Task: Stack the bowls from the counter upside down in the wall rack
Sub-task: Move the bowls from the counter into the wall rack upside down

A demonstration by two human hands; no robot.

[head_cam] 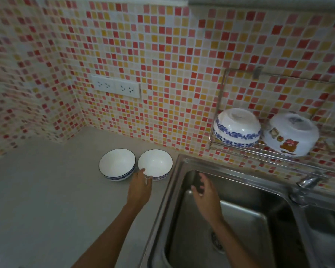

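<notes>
Two white bowls with blue rims stand upright side by side on the grey counter [46,190]: a left bowl [116,163] and a right bowl [155,163]. My left hand [140,187] reaches the near rim of the right bowl, fingers stretched and touching it, without a clear grip. My right hand [203,187] hovers over the sink with loosely spread fingers, holding nothing. In the wire wall rack [223,97] at the right, a blue-flowered bowl [237,127] and a bowl with a bear picture [291,133] lie upside down next to each other.
A steel double sink [240,229] fills the lower right, with a tap [306,180] at its back edge under the rack. A double wall socket [115,86] sits on the mosaic-tiled wall above the counter.
</notes>
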